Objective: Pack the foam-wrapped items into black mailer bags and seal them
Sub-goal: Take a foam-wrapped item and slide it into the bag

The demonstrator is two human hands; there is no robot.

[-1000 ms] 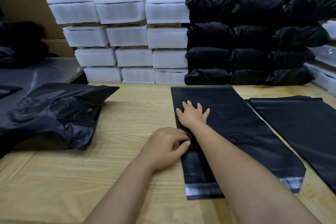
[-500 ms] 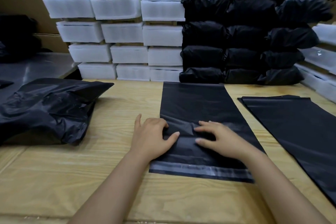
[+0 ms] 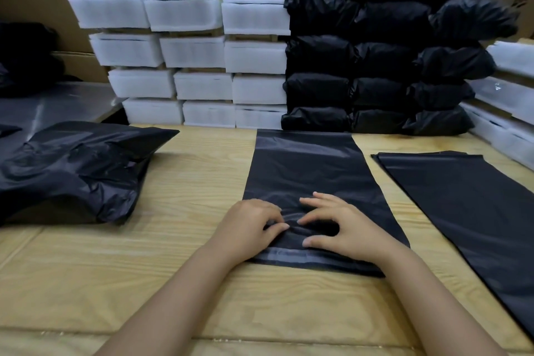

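A flat black bag [image 3: 306, 165] lies lengthwise at the centre of the wooden tabletop [image 3: 199, 182]. Its mouth and pale seal strip [image 3: 303, 258] are turned to 6 o'clock, toward the worker, likely so an item can slide straight in.

The left hand [image 3: 250, 227] pinches a ridge of film just above the strip. The right hand [image 3: 346, 228] is arched beside it, with fingertips and thumb bearing on the bag. Whether it has caught a fold cannot be told. The rucked film between them suggests the two layers are being rubbed apart to open the mouth.

No item is in the bag yet. The foam-wrapped items [image 3: 202, 84] wait in white stacks at 11 to 12 o'clock, against the cardboard. Finished black parcels [image 3: 375, 89] are piled just beside them at 1 o'clock. Spare bags [image 3: 462, 196] lie flat at 3 o'clock, within reach, and a crumpled sack [image 3: 78, 170] slumps at 9 o'clock.
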